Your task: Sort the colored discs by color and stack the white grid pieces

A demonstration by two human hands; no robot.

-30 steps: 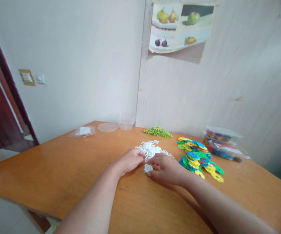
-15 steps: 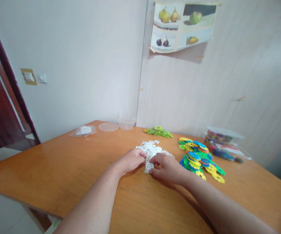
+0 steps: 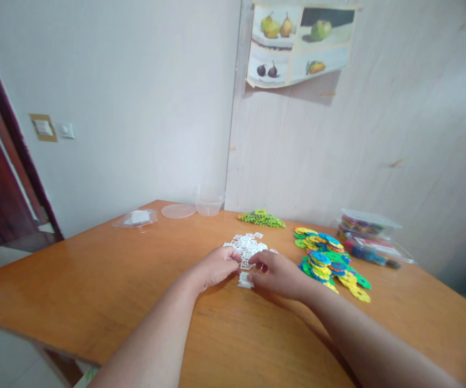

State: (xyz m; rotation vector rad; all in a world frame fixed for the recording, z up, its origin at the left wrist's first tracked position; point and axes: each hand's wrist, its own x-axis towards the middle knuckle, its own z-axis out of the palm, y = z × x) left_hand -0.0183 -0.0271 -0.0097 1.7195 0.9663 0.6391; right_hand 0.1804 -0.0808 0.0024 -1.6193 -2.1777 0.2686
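Observation:
A heap of small white square lattice pieces (image 3: 248,245) lies on the orange wooden table (image 3: 95,269). My left hand (image 3: 216,268) and my right hand (image 3: 279,276) meet at the near edge of the heap. Both pinch white pieces between fingertips; a joined white piece (image 3: 244,280) shows between and below the two hands. How the pieces fit together under the fingers is hidden.
Right of the hands lies a pile of flat coloured discs (image 3: 329,262), with a green pile (image 3: 262,219) behind. Clear boxes of coloured pieces (image 3: 368,237) stand at the far right. A clear tub (image 3: 209,201), its lid (image 3: 178,210) and a plastic bag (image 3: 136,218) sit by the wall.
My right hand has shifted slightly up and left over the white piece, covering more of it. My left hand stays put. The view wobbles a little.

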